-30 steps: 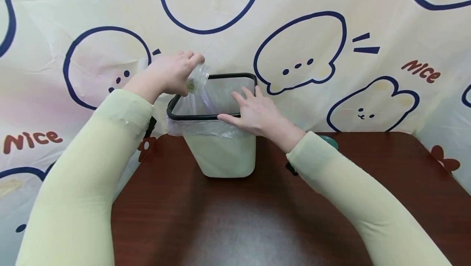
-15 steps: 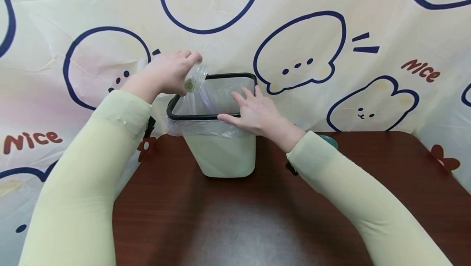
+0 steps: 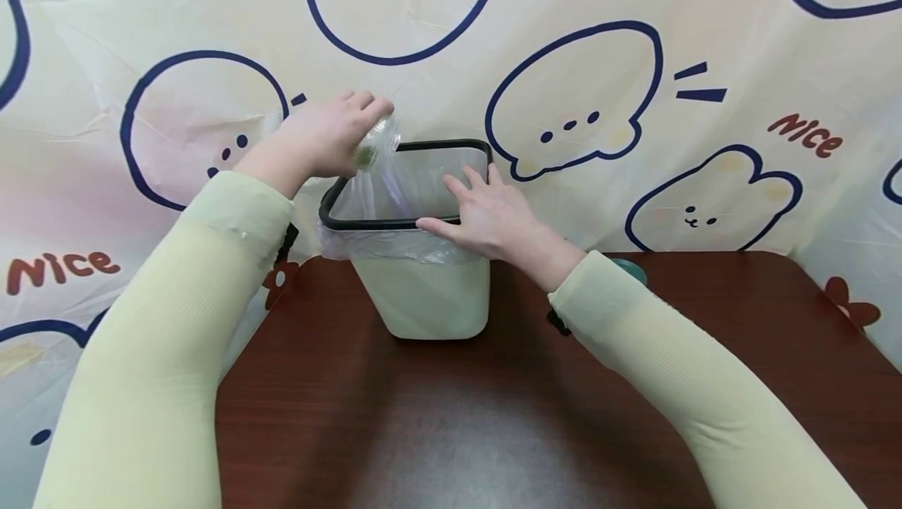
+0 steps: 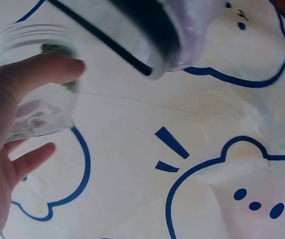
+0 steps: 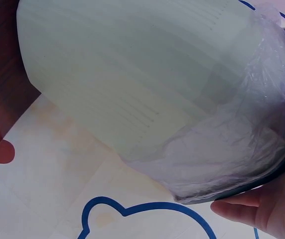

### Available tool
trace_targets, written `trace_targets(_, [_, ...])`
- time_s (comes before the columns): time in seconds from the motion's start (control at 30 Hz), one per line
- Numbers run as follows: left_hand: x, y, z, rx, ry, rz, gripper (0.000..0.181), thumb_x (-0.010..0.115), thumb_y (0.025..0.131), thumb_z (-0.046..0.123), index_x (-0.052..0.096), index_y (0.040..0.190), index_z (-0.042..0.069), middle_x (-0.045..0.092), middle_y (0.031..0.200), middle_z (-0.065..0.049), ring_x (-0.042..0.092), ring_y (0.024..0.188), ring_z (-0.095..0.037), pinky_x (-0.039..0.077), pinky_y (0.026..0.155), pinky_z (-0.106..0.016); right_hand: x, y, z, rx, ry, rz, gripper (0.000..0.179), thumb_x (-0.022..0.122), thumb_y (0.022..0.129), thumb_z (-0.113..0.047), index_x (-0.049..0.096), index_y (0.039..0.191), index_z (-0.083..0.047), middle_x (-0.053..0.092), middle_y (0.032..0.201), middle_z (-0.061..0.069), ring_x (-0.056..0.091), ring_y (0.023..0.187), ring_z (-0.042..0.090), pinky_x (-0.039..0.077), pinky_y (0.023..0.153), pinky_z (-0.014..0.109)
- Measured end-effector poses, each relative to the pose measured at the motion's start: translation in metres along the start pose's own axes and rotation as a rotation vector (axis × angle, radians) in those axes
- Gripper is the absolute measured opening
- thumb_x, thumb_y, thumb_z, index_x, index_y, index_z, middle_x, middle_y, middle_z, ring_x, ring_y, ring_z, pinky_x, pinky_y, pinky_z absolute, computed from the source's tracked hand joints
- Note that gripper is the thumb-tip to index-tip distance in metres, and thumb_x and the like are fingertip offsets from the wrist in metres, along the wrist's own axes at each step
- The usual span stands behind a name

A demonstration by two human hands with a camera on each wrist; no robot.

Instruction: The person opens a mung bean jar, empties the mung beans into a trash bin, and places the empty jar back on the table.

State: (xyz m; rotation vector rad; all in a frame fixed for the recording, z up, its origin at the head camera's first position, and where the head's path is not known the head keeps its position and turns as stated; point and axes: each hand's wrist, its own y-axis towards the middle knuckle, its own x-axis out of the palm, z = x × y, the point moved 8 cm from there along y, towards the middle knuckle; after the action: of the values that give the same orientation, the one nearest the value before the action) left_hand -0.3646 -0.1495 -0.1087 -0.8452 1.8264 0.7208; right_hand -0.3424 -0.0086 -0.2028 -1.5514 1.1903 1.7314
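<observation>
My left hand (image 3: 326, 137) grips a clear jar (image 3: 379, 142) above the left side of a pale green trash bin (image 3: 426, 301). The jar is tipped with its threaded mouth to the right, towards the bin's opening. Some green matter (image 4: 58, 52) sits inside the jar, its kind too blurred to tell. My right hand (image 3: 496, 215) rests on the bin's black rim (image 3: 373, 225) at the near right corner, fingers spread and thumb along the front edge. A thin, see-through bag (image 3: 423, 247) lines the bin and folds out over its top.
The bin stands upright on a dark brown table (image 3: 451, 415), near its back edge. Behind it hangs a cream cloth (image 3: 423, 94) with blue cartoon outlines. A teal round object (image 3: 632, 269) lies on the table, partly hidden by my right sleeve.
My left hand has rocked the jar slightly left, then back right and a little upward, over the bin. My right hand and the bin have stayed in place.
</observation>
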Motion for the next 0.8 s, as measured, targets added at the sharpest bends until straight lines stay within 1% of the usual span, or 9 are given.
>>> trace_targets(0.1, [-0.005,0.001,0.005,0.04,0.045,0.024,0.07,0.07,0.075,-0.005,0.038,0.136,0.001,0.046,0.126,-0.025,0.044,0.115,-0.043,0.048,0.077,-0.057,-0.001,0.0,0.0,0.002,0.004,0.005,0.086,0.033,0.089,-0.076,0.038,0.149,-0.015,0.032,0.152,0.017,0.022,0.137,0.05,0.036,0.103,0.052])
trace_targets(0.2, [-0.003,0.003,0.011,0.065,0.08,-0.003,0.07,0.07,0.075,-0.006,0.037,0.136,0.001,0.047,0.125,-0.025,0.045,0.114,-0.042,0.049,0.077,-0.056,-0.001,0.0,0.001,0.004,0.001,0.008,0.086,0.033,0.089,-0.076,0.039,0.149,-0.015,0.032,0.152,0.017,0.023,0.137,0.05,0.037,0.102,0.052])
trace_targets(0.27, [-0.002,0.004,0.012,0.064,0.079,-0.01,0.072,0.072,0.074,-0.005,0.037,0.136,0.002,0.046,0.126,-0.024,0.045,0.116,-0.041,0.049,0.079,-0.056,-0.001,0.0,0.001,-0.002,-0.007,0.008,0.087,0.032,0.089,-0.077,0.038,0.149,-0.015,0.033,0.152,0.017,0.025,0.136,0.05,0.037,0.102,0.051])
trace_targets(0.37, [-0.001,0.004,0.013,0.062,0.074,-0.003,0.073,0.075,0.073,-0.005,0.037,0.135,0.003,0.047,0.125,-0.024,0.045,0.116,-0.041,0.048,0.082,-0.056,0.0,0.0,0.0,-0.015,-0.014,0.007,0.087,0.032,0.089,-0.077,0.039,0.149,-0.014,0.034,0.151,0.016,0.027,0.134,0.051,0.038,0.102,0.051])
trace_targets(0.6, [-0.003,0.003,0.011,0.062,0.078,0.015,0.074,0.076,0.072,-0.003,0.037,0.134,0.003,0.047,0.123,-0.024,0.045,0.116,-0.041,0.049,0.079,-0.057,-0.001,0.001,0.0,-0.002,-0.003,0.024,0.086,0.034,0.088,-0.077,0.039,0.149,-0.015,0.034,0.151,0.016,0.023,0.136,0.052,0.04,0.099,0.051])
trace_targets(0.8, [0.001,0.001,0.008,0.05,0.082,-0.003,0.072,0.074,0.073,-0.003,0.037,0.135,0.003,0.047,0.124,-0.024,0.045,0.115,-0.042,0.049,0.08,-0.056,0.0,0.001,0.0,0.001,-0.001,0.017,0.087,0.033,0.088,-0.077,0.039,0.149,-0.015,0.034,0.151,0.016,0.023,0.136,0.051,0.038,0.101,0.052])
